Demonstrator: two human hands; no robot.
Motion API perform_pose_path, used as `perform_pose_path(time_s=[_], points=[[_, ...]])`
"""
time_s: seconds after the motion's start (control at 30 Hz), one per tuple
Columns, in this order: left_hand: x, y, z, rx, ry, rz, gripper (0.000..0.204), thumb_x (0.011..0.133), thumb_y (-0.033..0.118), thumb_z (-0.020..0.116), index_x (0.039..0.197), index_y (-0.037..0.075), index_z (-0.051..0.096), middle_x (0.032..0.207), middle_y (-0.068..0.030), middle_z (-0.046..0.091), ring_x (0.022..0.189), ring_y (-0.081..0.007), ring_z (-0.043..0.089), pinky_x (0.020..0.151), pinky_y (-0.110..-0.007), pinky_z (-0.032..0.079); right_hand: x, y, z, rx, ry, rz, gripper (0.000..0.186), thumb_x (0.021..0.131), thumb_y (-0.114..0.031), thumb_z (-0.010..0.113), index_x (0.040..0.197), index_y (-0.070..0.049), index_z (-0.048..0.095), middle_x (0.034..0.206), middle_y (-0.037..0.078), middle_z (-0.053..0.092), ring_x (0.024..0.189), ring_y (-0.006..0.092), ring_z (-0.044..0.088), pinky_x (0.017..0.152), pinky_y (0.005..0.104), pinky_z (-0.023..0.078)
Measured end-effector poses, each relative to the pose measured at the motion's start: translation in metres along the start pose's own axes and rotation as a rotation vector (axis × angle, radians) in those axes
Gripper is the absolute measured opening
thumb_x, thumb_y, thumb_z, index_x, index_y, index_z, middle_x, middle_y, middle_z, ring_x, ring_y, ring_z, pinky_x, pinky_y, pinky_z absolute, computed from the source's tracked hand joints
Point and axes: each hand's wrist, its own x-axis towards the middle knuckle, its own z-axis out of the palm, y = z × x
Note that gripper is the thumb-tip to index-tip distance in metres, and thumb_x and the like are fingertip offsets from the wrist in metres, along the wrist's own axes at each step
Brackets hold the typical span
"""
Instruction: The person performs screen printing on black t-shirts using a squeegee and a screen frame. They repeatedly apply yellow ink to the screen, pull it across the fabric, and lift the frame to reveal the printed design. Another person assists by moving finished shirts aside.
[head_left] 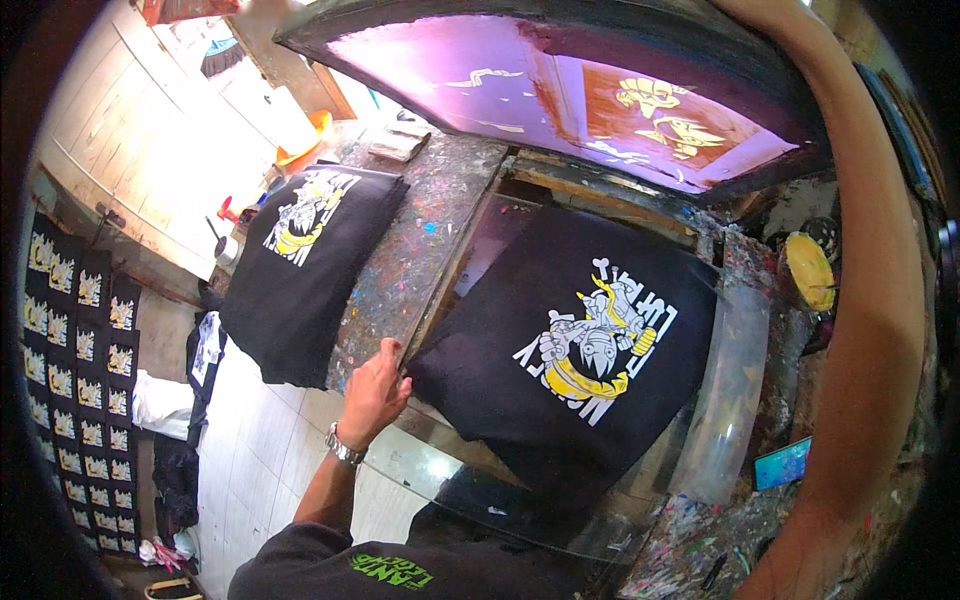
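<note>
We see a round yellow tub (809,271) on the right, near our right arm (868,310); we cannot tell if the yellow is paint inside it or a lid. On the far left of the worktop (395,262) is a small white pot (228,249), and we cannot see into it. An orange tub (305,140) is near the bright back, and the glare hides what it holds.

The black cloth (585,345) with a yellow and white picture lies flat in front of us. Our left hand (374,392) is bent at its near left corner, fingers touching the edge, but we cannot tell if they pinch it. Our right hand is cut off at the top, far from the left one, so we cannot tell what it grips.

A pile of black cloths (345,285) sits on the left. A big tilted screen frame (555,85) blocks the back. A bent clear sheet (725,400) is just right of the black cloth, and a phone (783,464) lies past it. Our right arm hides part of the right side. Many printed cloths (85,345) stand in rows at far left, too small to see well.
</note>
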Motion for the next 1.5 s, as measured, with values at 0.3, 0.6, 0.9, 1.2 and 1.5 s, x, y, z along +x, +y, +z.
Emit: perform_pose_path(time_s=[0.3,0.6,0.9,1.2,1.5], points=[[0.085,0.142,0.131,0.204,0.079,1.034,0.070,0.097,0.059,0.057,0.157,0.024,0.043,0.166,-0.0111,0.034,0.155,-0.0368,0.025,0.123,-0.062,0.019,0.021,0.003,0.017,-0.117,-0.045,0.005,0.079,0.092,-0.070,0.059,0.127,0.000,0.070,0.126,0.030,0.068,0.119,0.0450,0.064,0.108,0.0443,0.045],[0.080,0.169,0.137,0.191,0.225,0.792,0.075,0.096,0.069,0.051,0.159,0.029,0.042,0.171,-0.0117,0.025,0.158,-0.0459,0.011,0.117,-0.076,0.008,0.004,0.002,0.016,0.165,0.031,-0.098,0.081,0.088,-0.061,0.069,0.138,0.002,0.060,0.131,0.032,0.064,0.123,0.0468,0.062,0.108,0.0449,0.046],[-0.006,0.130,0.148,0.261,0.072,0.742,0.085,0.091,0.071,0.057,0.162,0.030,0.035,0.171,-0.0123,0.024,0.156,-0.0480,0.015,0.114,-0.079,0.011,0.014,0.001,0.015,0.144,0.054,-0.083,0.077,0.088,-0.059,0.070,0.133,0.003,0.063,0.126,0.033,0.066,0.121,0.0456,0.064,0.107,0.0464,0.048],[-0.057,0.264,0.194,-0.296,-0.049,1.528,0.072,0.101,0.058,0.053,0.161,0.021,0.035,0.167,-0.0111,0.033,0.159,-0.0333,0.018,0.126,-0.063,0.011,-0.014,-0.025,-0.012,0.073,-0.092,0.070,0.074,0.091,-0.061,0.064,0.122,0.006,0.069,0.119,0.034,0.068,0.116,0.0467,0.066,0.103,0.0477,0.049],[0.052,0.115,0.099,0.223,0.169,0.804,0.066,0.097,0.057,0.057,0.152,0.022,0.052,0.167,-0.0135,0.033,0.156,-0.0470,0.017,0.120,-0.071,0.010,0.001,0.004,0.000,0.076,0.013,-0.026,0.076,0.092,-0.062,0.063,0.133,0.002,0.064,0.129,0.032,0.066,0.122,0.0462,0.063,0.109,0.0461,0.046]])
